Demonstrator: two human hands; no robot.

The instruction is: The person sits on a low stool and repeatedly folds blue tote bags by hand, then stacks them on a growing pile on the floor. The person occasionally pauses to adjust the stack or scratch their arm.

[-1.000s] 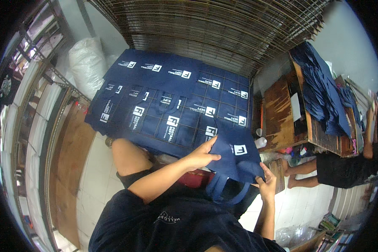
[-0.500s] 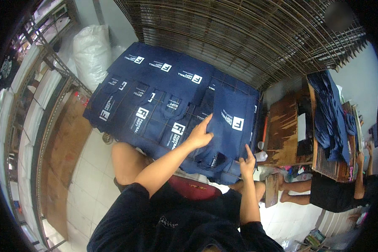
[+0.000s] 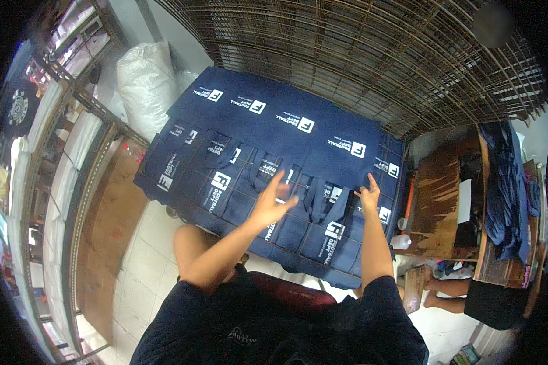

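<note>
Dark blue cloth pieces with white printing lie over a wire rack [image 3: 290,216] in front of me. Along the far side runs a row of flat printed panels; the rightmost panel [image 3: 338,134] is level with the others. Nearer to me, other pieces with cut-out curved openings [image 3: 326,213] lie under the rack's wires. My left hand [image 3: 274,204] hovers over the middle of the rack, fingers spread and holding nothing. At the near right corner of the rightmost panel, my right hand [image 3: 369,196] rests with finger and thumb apart.
A stack of wire racks [image 3: 371,55] stands beyond the cloth. White sacks [image 3: 143,88] and metal shelving [image 3: 73,176] are at left. At right are a wooden bench [image 3: 435,207], piled blue cloth [image 3: 504,194], a small bottle [image 3: 400,242] and another person's legs [image 3: 450,292].
The rightmost panel now lies flat in line with the far row, where before it lay slanted. My left hand has come back off the cloth and opened; the view has shifted.
</note>
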